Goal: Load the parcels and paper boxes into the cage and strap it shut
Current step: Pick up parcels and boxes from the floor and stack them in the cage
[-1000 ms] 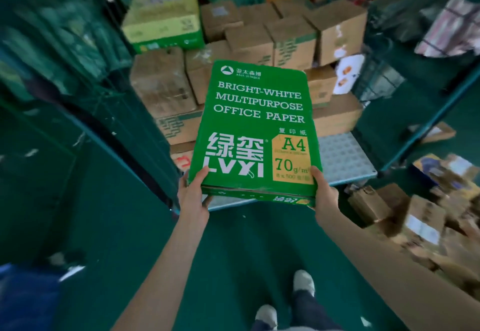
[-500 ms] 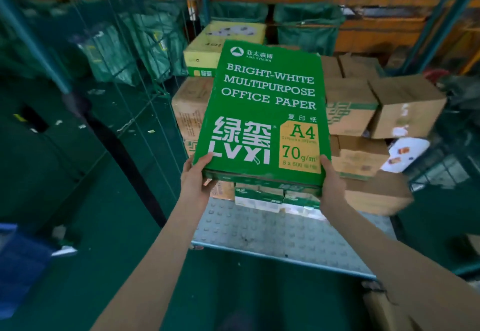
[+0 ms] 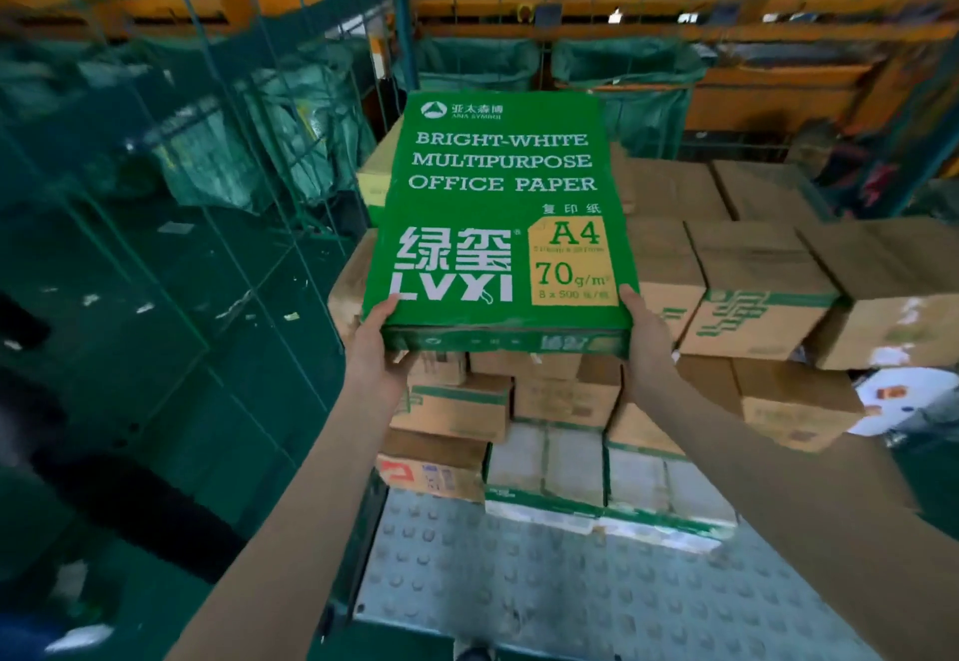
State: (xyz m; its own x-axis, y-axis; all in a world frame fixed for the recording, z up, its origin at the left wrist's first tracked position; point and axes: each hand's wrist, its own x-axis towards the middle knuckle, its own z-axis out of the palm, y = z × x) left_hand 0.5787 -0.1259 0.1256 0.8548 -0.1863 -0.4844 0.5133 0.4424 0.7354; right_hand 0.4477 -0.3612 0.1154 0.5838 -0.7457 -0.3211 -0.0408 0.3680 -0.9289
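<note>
A green box of A4 office paper [image 3: 498, 204] is held up in front of me, above the stack of brown cartons [image 3: 752, 276] inside the cage. My left hand [image 3: 376, 344] grips its near left corner, thumb on top. At the near right corner my right hand [image 3: 646, 333] grips it the same way. The cage's green wire mesh wall [image 3: 223, 183] stands at the left and its studded grey floor plate [image 3: 519, 572] lies below. The fingers under the box are hidden.
More cartons and a yellow-green paper box [image 3: 373, 178] fill the back of the cage. A white parcel [image 3: 913, 401] lies low at the right. Green sacks [image 3: 612, 74] hang on racks behind the cage. Green floor [image 3: 129, 401] stretches to the left.
I have stepped closer to the cage and raised the green box higher, above the stacked cartons. Both hands keep the same grip.
</note>
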